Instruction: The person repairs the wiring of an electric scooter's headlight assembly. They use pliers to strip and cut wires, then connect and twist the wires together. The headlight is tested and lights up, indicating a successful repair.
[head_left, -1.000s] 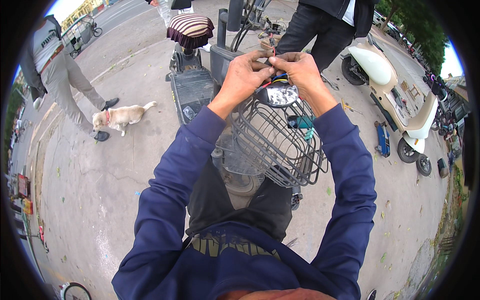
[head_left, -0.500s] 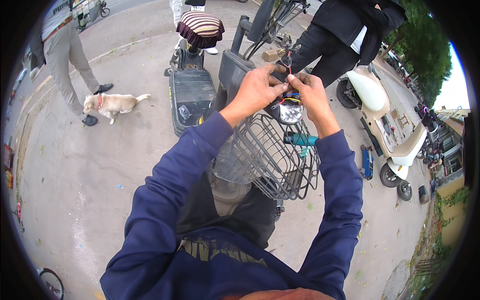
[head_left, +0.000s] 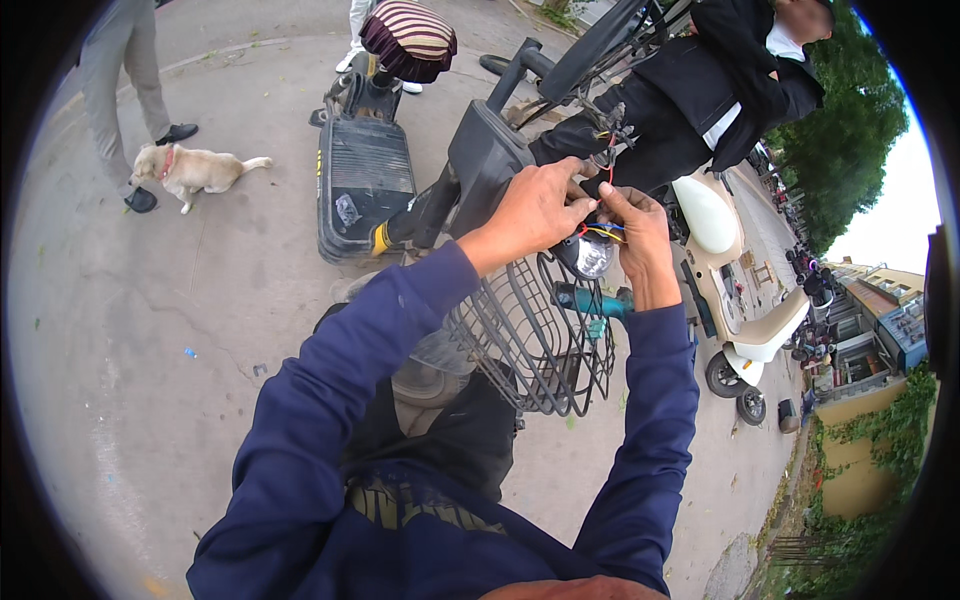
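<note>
In front of me, both hands meet over the front of an electric scooter. My left hand has thumb and fingers pinched on a thin red wire. Fingertips of my right hand are closed on the same wire, close beside the left ones; its end is hidden between them. Blue and yellow wires hang just below, over a round headlight. Under the hands is a black wire basket, with a teal power-tool-like handle in it.
Left of the stem lies the scooter's footboard, with a striped seat behind. A person in black stands just beyond my hands. A cream scooter stands at right. A light dog sits beside another person's legs.
My view has shifted, so the scene sits differently in it. Both hands stay pinched together at the red wire, with little visible change in grip. The dog stays beside the person's legs.
</note>
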